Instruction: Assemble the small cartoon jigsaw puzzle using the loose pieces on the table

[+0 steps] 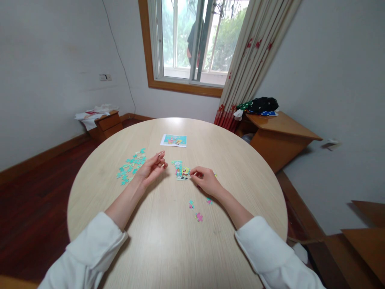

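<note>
A partly joined jigsaw puzzle (178,170) with cartoon figures lies mid-table between my two hands. My right hand (206,180) is at its right edge, thumb and fingers pinched together on a small puzzle piece (190,172) that is mostly hidden. To the left of the puzzle, my left hand (152,168) is held palm turned up, its fingers loosely bent and apart, with nothing visible in it. A spread of loose turquoise puzzle pieces (131,165) lies beyond my left forearm. Nearer to me are a pink piece (199,217) and a few other loose pieces (191,204).
A printed reference picture (174,140) lies flat toward the far side of the round wooden table (156,249). Past the table stand a small cabinet (110,123) with cloth on top and a wooden desk (279,128) with clothes. Someone is outside the window (195,40).
</note>
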Demonstrator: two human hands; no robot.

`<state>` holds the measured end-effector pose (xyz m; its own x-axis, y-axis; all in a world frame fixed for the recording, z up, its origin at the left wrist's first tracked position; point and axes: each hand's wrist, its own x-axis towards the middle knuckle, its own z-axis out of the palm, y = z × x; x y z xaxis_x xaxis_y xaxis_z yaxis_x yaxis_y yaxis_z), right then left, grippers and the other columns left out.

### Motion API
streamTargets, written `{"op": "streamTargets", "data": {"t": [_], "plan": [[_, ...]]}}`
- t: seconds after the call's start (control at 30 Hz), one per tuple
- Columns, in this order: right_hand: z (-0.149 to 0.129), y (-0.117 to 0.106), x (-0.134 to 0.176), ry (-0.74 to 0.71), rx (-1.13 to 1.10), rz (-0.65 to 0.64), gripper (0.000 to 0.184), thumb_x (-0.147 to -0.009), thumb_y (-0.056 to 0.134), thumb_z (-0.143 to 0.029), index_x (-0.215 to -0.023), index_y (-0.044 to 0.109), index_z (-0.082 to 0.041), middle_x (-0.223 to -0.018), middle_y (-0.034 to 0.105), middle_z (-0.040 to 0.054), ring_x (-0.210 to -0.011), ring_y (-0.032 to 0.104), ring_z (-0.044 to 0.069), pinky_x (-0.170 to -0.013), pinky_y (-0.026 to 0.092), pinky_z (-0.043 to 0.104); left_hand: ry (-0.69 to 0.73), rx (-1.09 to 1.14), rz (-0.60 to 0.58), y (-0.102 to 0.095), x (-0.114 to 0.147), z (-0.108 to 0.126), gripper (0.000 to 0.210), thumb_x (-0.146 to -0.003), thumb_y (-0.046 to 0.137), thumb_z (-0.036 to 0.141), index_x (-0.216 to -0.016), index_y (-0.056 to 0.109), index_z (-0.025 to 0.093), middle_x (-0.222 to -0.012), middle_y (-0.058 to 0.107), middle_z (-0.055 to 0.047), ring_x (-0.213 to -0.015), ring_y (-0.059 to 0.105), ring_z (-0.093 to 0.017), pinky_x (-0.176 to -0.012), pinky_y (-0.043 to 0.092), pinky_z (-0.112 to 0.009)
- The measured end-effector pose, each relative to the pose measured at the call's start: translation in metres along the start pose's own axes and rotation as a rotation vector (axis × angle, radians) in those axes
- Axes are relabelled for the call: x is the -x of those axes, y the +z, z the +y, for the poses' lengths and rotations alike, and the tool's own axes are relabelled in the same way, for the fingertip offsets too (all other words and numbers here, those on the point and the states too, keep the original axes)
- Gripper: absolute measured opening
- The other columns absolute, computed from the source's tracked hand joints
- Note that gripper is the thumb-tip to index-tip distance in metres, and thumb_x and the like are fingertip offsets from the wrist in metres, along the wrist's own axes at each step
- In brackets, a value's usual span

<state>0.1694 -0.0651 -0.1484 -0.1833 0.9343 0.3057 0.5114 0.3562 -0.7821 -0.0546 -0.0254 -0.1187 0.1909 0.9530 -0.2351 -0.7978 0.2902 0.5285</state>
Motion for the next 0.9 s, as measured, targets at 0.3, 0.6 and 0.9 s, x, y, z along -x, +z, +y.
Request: {"op": "streamTargets", "data": {"t": [0.3,0.6,0.9], "plan": [[0.0023,0.0004,-0.0002,-0.016,-0.017,0.000,0.013,-0.076,0.055,-0.017,-0.076,0.068,-0.016,-0.076,0.069,0.0036,-0.060,0.053,0.011,-0.060,0.044,0.024,0.013,0.008,0.019,0.0017,0.0002,0.0001,0.022,-0.096,0.048,0.018,-0.085,0.064,0.007,-0.055,0.065,0.000,-0.047,0.058,-0.006,-0.061,0.049,-0.022],[0.0005,0.0001,0.0005,-0.003,-0.016,0.000,0.013,-0.076,0.054,-0.016,-0.076,0.067,-0.017,-0.075,0.068,0.0028,-0.058,0.052,0.010,-0.060,0.044,0.024,0.020,0.010,0.038,-0.0025,-0.0037,-0.0001,0.029,-0.095,0.049,0.020,-0.072,0.062,0.011,-0.063,0.070,-0.003,-0.054,0.063,-0.009,-0.064,0.051,-0.025],[0.0005,-0.0004,0.0002,-0.016,-0.015,0.001,0.013,-0.076,0.054,-0.017,-0.076,0.067,-0.016,-0.076,0.069,0.0036,-0.060,0.053,0.011,-0.061,0.044,0.025,0.008,0.008,0.042,0.0019,0.0007,0.0002,0.032,-0.095,0.048,0.018,-0.068,0.062,0.010,-0.060,0.067,-0.004,-0.050,0.061,-0.009,-0.061,0.051,-0.025]]}}
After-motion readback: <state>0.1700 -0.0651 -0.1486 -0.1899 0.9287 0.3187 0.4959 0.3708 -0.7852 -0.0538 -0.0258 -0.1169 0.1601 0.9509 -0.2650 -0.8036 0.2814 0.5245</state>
